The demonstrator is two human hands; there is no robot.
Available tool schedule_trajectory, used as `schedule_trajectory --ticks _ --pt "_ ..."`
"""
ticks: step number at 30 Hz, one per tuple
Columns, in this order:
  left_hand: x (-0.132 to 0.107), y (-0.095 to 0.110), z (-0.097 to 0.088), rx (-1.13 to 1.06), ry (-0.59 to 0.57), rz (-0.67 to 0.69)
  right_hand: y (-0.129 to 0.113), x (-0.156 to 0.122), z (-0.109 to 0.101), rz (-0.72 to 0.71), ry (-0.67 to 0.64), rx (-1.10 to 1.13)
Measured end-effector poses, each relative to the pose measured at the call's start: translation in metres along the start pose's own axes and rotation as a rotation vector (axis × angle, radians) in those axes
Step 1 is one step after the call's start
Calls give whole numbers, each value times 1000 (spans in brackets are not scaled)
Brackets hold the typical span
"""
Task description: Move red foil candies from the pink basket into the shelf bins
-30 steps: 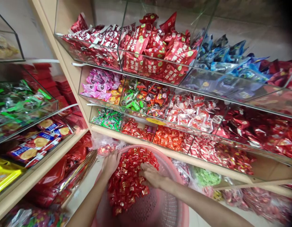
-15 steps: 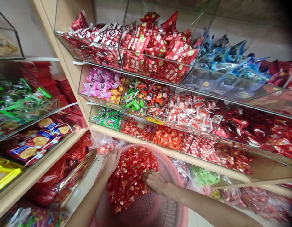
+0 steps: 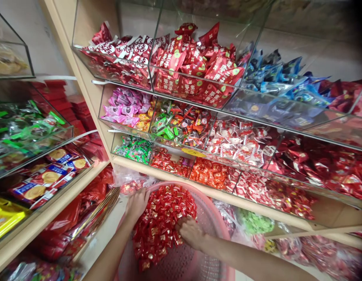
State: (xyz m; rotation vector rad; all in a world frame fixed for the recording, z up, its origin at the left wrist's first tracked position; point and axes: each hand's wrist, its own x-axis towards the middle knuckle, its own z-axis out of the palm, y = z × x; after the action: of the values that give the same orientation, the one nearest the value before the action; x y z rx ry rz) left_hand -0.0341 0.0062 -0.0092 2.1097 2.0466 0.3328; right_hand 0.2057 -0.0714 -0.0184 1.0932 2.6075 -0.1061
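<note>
A pink perforated plastic basket (image 3: 210,218) is tilted below the lowest shelf and holds a heap of small red-and-gold wrapped candies (image 3: 160,222). My left hand (image 3: 137,203) grips the basket's far left rim, fingers wrapped over the edge. My right hand (image 3: 190,231) lies on the right side of the candy heap with its fingers curled down into the candies.
Glass bins on wooden shelves (image 3: 216,195) rise in front, filled with red, purple, green and blue wrapped sweets. A second shelf unit (image 3: 37,218) at the left carries biscuit packs and green candies. Plastic bags of sweets (image 3: 254,220) lie under the shelf at the right.
My right hand has slid lower and slightly to the right on the candy heap, its fingers curling in. The left hand stays on the rim. The view has dipped slightly.
</note>
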Motion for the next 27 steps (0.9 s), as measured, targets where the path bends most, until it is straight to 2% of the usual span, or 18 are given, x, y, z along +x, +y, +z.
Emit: schedule_trajectory --ticks 8,12,21,27 --pt "0 0 1 -4 13 7 0 -3 9 31 83 -51" --pt "0 1 -1 -11 8 -5 -3 -3 12 30 38 -113" --pt "0 2 -1 -7 13 -15 -8 1 6 72 -20 -84" --pt "0 1 -1 -7 7 -2 -6 3 1 89 57 -100"
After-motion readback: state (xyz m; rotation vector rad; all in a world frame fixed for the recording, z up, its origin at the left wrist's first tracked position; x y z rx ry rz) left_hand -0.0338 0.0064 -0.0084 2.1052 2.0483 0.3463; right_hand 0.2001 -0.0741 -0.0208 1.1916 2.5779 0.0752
